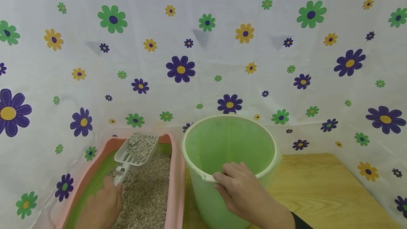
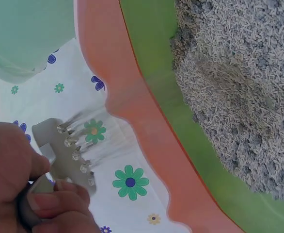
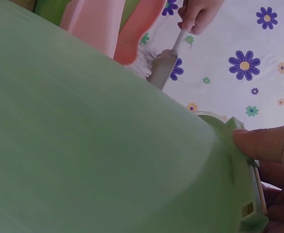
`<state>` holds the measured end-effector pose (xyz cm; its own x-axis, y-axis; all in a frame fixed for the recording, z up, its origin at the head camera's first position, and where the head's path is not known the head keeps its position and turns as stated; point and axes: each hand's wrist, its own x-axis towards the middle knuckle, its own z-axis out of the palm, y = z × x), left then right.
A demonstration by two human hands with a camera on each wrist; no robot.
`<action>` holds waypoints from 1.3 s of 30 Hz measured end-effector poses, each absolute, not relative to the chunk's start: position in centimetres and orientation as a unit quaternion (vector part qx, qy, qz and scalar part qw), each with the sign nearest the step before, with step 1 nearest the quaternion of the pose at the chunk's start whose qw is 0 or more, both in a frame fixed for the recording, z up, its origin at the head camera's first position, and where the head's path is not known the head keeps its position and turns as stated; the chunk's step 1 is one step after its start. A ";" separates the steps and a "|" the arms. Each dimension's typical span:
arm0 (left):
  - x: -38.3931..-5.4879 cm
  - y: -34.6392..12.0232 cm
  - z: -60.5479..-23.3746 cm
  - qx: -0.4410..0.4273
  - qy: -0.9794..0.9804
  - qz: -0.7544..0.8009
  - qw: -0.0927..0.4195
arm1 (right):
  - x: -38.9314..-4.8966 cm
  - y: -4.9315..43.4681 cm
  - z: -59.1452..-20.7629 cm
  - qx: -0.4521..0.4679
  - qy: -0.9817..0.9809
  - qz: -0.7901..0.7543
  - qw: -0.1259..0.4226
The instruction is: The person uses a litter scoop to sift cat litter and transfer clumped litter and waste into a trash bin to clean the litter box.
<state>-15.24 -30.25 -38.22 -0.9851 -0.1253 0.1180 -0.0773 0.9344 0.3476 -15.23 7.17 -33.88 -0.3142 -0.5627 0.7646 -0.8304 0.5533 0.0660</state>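
My left hand (image 1: 103, 202) grips the handle of a white slotted litter scoop (image 1: 126, 167). Grainy cat litter (image 1: 140, 146) lies in the scoop, which is over the far end of a pink litter box (image 1: 177, 186). In the left wrist view, blurred streaks of grains come off the slots of the scoop (image 2: 67, 160). To the right stands a pale green bucket (image 1: 235, 140). My right hand (image 1: 243, 192) holds its near rim, and the right wrist view has the thumb (image 3: 258, 143) on the rim's outer side.
Grey-beige litter (image 2: 248, 92) covers the green floor of the box. Box and bucket stand side by side on a wood-grain table (image 1: 330, 190). A white flower-print sheet (image 1: 203, 91) rises behind and along both sides.
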 end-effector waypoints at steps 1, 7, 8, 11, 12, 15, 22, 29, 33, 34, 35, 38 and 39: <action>-15.2 -30.2 -38.1 0.049 -0.981 -0.171 0.079 | -15.2 7.2 -33.9 0.439 -0.792 0.172 0.388; -14.7 -29.9 -36.9 0.038 -0.979 -0.161 0.119 | -15.1 7.2 -33.7 0.437 -0.795 0.174 0.384; -14.7 -29.9 -36.7 0.040 -0.979 -0.162 0.118 | -15.1 7.2 -33.7 0.438 -0.794 0.175 0.384; -14.8 -29.8 -36.0 0.049 -0.979 -0.162 0.110 | -15.2 7.2 -33.8 0.440 -0.793 0.173 0.385; -14.8 -29.8 -35.8 0.053 -0.979 -0.159 0.111 | -15.2 7.2 -33.8 0.440 -0.794 0.173 0.384; -14.9 -29.7 -35.5 0.043 -0.978 -0.143 0.145 | -15.2 7.2 -33.8 0.438 -0.797 0.173 0.378; -14.6 -30.1 -34.8 0.008 -0.973 -0.101 0.208 | -15.2 7.3 -33.8 0.440 -0.796 0.173 0.377; -14.6 -30.7 -34.5 0.010 -0.983 -0.093 0.156 | -15.0 7.2 -33.6 0.436 -0.799 0.173 0.377; -14.9 -30.9 -35.0 0.021 -0.989 -0.118 0.090 | -15.0 7.2 -33.5 0.434 -0.801 0.174 0.374; -15.0 -31.0 -35.2 0.022 -0.989 -0.129 0.069 | -15.0 7.2 -33.5 0.434 -0.801 0.174 0.374; -15.0 -31.0 -35.4 0.024 -0.988 -0.141 0.052 | -15.0 7.2 -33.5 0.434 -0.801 0.175 0.374; -15.3 -31.2 -36.1 0.020 -0.982 -0.190 0.010 | -15.0 7.2 -33.6 0.435 -0.799 0.175 0.376; -15.4 -31.2 -36.3 0.020 -0.978 -0.209 0.001 | -15.0 7.2 -33.6 0.435 -0.799 0.174 0.377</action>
